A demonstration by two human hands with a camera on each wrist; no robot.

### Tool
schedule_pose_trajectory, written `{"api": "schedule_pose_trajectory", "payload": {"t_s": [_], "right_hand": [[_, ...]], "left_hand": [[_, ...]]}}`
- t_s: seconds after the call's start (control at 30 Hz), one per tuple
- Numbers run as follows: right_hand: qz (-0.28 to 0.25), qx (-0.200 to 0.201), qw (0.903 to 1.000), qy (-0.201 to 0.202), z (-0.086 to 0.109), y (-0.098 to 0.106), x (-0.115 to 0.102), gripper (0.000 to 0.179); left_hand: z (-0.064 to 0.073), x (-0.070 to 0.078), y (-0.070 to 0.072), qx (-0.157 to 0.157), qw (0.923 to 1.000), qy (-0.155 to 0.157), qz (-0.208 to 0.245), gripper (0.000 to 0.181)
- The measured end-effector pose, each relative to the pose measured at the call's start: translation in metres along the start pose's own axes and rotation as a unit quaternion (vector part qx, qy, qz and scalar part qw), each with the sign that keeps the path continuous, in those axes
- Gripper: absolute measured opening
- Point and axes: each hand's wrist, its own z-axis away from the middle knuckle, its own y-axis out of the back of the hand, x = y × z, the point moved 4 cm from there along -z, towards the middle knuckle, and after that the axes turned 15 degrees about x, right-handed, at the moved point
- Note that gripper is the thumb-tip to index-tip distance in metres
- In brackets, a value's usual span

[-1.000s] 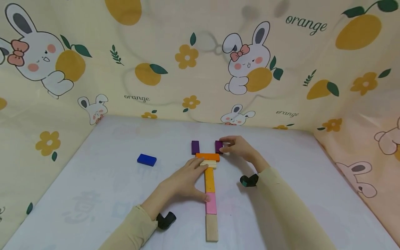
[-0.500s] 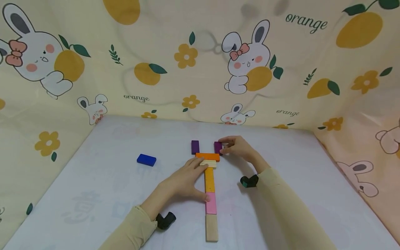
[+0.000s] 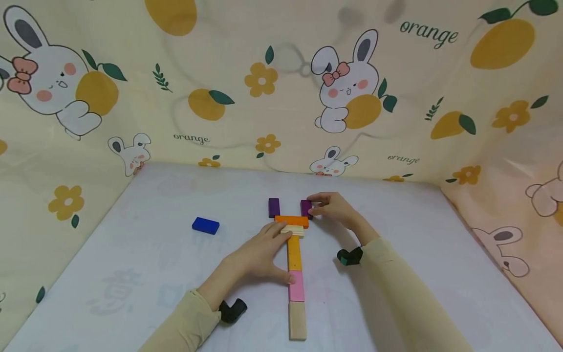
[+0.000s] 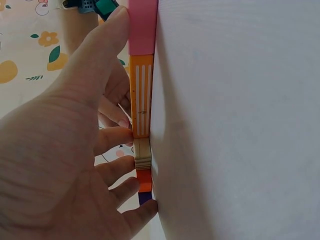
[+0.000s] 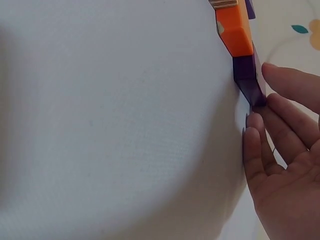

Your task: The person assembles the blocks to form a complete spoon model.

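A straight row of blocks lies on the table: a plain wooden block [image 3: 297,320], a pink block [image 3: 296,286], a yellow-orange block [image 3: 294,253], pale wooden strips [image 3: 298,231] and a crosswise orange block [image 3: 294,222]. Beyond the orange block stand a left purple block [image 3: 273,208] and a right purple block [image 3: 305,208]. My left hand [image 3: 259,254] rests along the row, thumb at the pink block, fingertips beside the strips. With nearly straight fingers, my right hand [image 3: 336,209] touches the right purple block's outer side and far end; in the right wrist view this block [image 5: 246,70] meets the orange one.
A blue block [image 3: 205,225] lies apart to the left of the row. The white table surface [image 3: 145,274] meets a cloth backdrop [image 3: 237,58] printed with rabbits and oranges. Dark wrist devices [image 3: 233,311] sit below the hands.
The right purple block has slid slightly nearer to the orange block, and my right fingers have followed it. My left hand stays in place on the row.
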Motion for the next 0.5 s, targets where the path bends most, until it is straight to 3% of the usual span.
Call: {"api": "schedule_pose_trajectory", "payload": {"t_s": [0.5], "right_hand": [[0.002,-0.001,1.0,0.005,0.0021,0.0008,-0.0031,0.043]], "left_hand": [[-0.0007,-0.0022,-0.0029,0.0,1.0,0.002,-0.005,0.11]]}}
